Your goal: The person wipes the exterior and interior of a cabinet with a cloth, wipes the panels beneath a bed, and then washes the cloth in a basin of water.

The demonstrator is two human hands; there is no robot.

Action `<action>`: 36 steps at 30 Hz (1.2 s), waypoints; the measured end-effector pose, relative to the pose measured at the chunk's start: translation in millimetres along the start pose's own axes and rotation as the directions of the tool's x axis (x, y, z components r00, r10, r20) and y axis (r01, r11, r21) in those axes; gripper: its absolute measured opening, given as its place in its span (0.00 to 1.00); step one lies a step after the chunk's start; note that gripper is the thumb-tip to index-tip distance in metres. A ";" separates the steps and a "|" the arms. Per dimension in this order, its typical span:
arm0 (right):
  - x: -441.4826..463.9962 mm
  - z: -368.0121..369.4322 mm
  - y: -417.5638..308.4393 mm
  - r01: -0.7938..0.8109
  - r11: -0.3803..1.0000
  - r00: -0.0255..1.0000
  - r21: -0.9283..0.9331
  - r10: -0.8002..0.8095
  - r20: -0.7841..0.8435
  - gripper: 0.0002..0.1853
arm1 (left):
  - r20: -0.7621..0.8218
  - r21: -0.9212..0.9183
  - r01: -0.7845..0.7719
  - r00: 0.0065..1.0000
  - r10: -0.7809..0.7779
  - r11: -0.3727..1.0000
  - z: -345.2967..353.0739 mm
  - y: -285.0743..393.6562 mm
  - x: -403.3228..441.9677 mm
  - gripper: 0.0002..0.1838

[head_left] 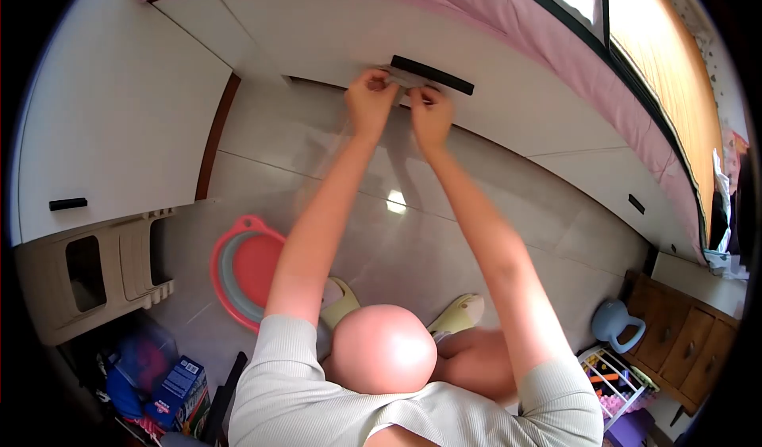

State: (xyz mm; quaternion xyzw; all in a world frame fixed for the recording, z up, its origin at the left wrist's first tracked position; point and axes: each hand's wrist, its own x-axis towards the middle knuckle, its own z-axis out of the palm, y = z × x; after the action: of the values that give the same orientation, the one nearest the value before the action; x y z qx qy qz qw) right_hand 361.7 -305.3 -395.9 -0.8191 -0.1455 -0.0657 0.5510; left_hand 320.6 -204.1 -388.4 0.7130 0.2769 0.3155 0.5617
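Both of my hands are held together low against the white drawer front [317, 46] under the bed, just below its black handle [432, 76]. My left hand [370, 104] is closed in a pinch near the handle's left end. Close beside it, my right hand [431, 115] is pinched too, with its fingers bent. Between the fingertips shows a small pale greyish piece [401, 90], too small and blurred to name. The fingers partly hide it.
A red and grey basin [221, 276] lies on the tiled floor [373, 233] left of my arm. A beige plastic stool [119, 260] and white cabinet [119, 114] are at left. A blue kettlebell-shaped object [609, 320] and wooden drawers [683, 336] stand at right.
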 end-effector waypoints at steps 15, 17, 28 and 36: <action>11.0 10.6 -10.3 0.128 0.975 0.959 -0.181 -0.075 0.273 0.14 | -0.001 -0.156 0.031 0.999 -0.032 0.987 -8.6 -46.9 15.2 0.09; 8.8 45.4 -15.8 0.067 0.980 0.959 -0.190 -0.011 0.282 0.14 | 0.008 -0.071 -0.031 0.999 0.032 0.997 -35.2 -54.2 33.1 0.09; -10.7 74.2 43.2 -0.129 0.945 0.980 -0.301 0.167 0.104 0.13 | -0.002 0.104 0.029 1.000 -0.029 0.994 -13.5 -111.2 23.9 0.09; -10.7 7.1 63.9 -0.129 0.902 0.960 -0.412 0.218 0.176 0.14 | -0.119 -0.301 0.275 0.939 -0.322 0.913 56.4 -101.3 -27.3 0.10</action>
State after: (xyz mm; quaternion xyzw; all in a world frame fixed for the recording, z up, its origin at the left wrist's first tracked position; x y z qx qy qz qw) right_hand 371.1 -323.0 -458.0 -0.9254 -0.1148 0.0458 0.3582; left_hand 341.7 -238.1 -500.6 0.5467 0.3813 0.3201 0.6733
